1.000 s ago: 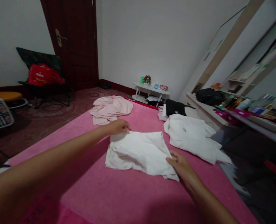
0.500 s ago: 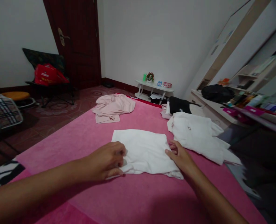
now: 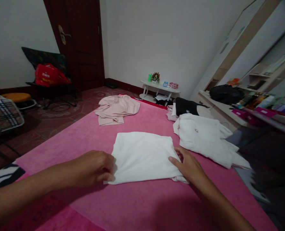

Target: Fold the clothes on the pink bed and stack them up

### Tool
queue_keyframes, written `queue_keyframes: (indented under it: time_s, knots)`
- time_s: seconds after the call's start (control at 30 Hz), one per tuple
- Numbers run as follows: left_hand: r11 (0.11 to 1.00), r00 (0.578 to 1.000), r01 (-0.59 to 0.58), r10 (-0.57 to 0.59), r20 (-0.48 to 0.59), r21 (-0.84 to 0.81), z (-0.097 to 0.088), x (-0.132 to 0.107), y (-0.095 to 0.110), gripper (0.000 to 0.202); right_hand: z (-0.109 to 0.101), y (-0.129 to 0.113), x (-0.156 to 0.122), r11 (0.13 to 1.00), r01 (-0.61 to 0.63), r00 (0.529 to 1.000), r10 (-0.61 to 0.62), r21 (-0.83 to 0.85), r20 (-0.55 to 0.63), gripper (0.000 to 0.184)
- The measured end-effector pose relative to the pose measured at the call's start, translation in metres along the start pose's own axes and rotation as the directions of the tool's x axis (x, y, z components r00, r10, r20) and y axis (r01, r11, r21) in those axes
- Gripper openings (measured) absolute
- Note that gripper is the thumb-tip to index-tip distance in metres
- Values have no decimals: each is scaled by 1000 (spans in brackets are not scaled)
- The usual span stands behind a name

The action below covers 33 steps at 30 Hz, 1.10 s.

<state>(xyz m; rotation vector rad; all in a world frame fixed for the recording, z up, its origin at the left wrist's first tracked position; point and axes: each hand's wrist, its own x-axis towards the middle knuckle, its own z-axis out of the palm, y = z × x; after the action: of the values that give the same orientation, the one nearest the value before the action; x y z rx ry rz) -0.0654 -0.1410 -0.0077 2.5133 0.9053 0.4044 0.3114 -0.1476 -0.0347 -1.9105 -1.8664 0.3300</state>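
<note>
A folded white garment [image 3: 142,155] lies flat on the pink bed cover [image 3: 137,205] in front of me. My left hand [image 3: 94,168] is at its near left corner, fingers curled and pinching the cloth edge. At the garment's right edge sits my right hand [image 3: 189,165], fingers closed on the fabric there. Both forearms reach in from the bottom of the view.
A pale pink garment [image 3: 117,109] lies crumpled at the far left of the bed. A white garment [image 3: 205,136] and a black one [image 3: 185,107] lie at the right. A small white table [image 3: 160,89], a dark door [image 3: 81,45], a chair with a red bag [image 3: 48,73] stand beyond.
The white garment went from loosely rumpled to a flat rectangle. My left hand came from its far corner to the near left corner; my right hand shifted along the right edge.
</note>
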Motion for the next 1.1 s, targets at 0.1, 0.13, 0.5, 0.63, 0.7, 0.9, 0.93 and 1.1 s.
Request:
queue_keyframes:
  time_s: [0.1,0.13,0.5,0.63,0.7,0.9,0.93,1.1]
  knots:
    - [960,958,280,-281,-59,-28,-3,5,-11,31,3,-3,5,998,-69,998,69,-11,7,51]
    - [933,925,355,-360,-120,-60,-2,9,-14,36,5,-4,8,997,-77,997,77,20,1,56]
    - [906,948,295,-316,-23,-303,28,61,1,47,-5,-26,11,777,-150,987,158,611,40,37]
    - [881,969,33,-145,-202,-472,6,117,32,33,-71,-22,16,849,-31,946,195,527,-260,31]
    - [885,934,-142,-29,-357,-444,-9,161,56,30,-114,-6,29,889,19,875,207,458,-438,34]
    - [896,852,-250,22,-523,-368,12,299,85,77,-199,113,75,979,-180,805,204,99,-558,48]
    - [901,893,-122,-84,-442,-417,29,312,80,84,-198,135,77,965,-262,830,210,-28,-517,47]
    - [908,925,164,-278,-260,-386,118,318,40,63,-147,182,72,865,-356,884,189,-353,-428,48]
